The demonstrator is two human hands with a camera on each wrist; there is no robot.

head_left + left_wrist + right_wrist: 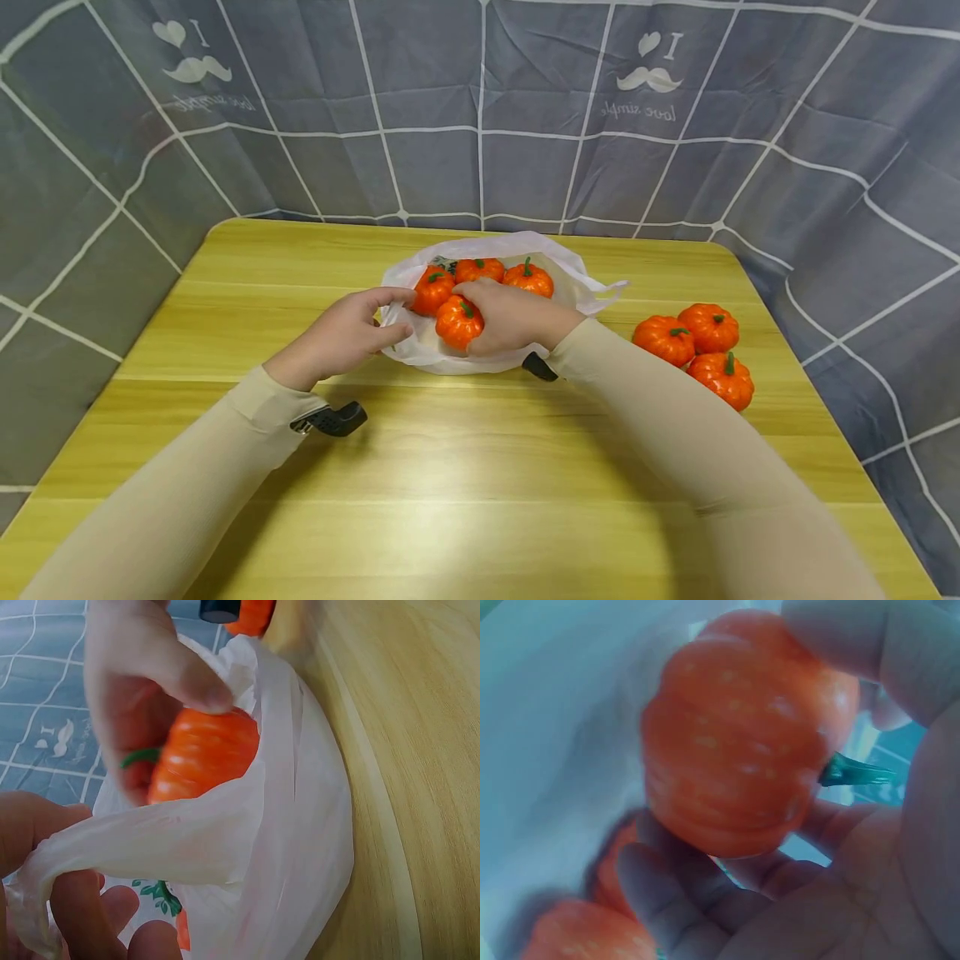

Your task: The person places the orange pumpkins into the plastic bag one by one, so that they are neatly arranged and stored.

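Note:
In the head view a white plastic bag lies on the table with its mouth spread, and several small orange pumpkins are inside it. My right hand grips one pumpkin over the bag's mouth; its green stem points toward the palm in the right wrist view. Behind it sit a left pumpkin, a middle pumpkin and a right pumpkin. My left hand pinches the bag's left rim, the plastic running between its thumb and fingers in the left wrist view.
Right of the bag, beside my right forearm, three more pumpkins stand close together on the wooden table. A grey curtain with white lines hangs behind the table and along both sides. Each wrist carries a black device.

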